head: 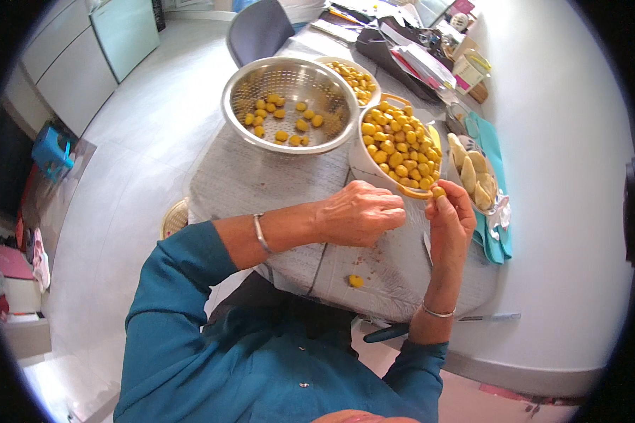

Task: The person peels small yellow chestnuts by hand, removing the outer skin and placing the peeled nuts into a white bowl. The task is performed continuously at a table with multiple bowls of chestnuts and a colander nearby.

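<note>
My right hand (451, 211) pinches a small yellow fruit (438, 192) between thumb and fingers, by the near rim of a white bowl (369, 168) with orange handles. That bowl is heaped with similar yellow fruits (399, 143). Left of it, my left hand (362, 214) hangs over the table with curled fingers; whether anything is inside them is hidden. A stainless-steel colander (291, 150) stands further left, several fruits scattered across its bottom. One loose yellow fruit (355, 281) lies near the table's front edge, close to small reddish-brown specks.
Behind the colander sits another bowl of yellow fruits (352, 74). At right, a dish of pale food pieces (473, 177) rests beside a teal cloth (495, 153) along the wall. Papers and a dark bag (397, 61) crowd the far end. A grey chair (259, 31) stands beyond.
</note>
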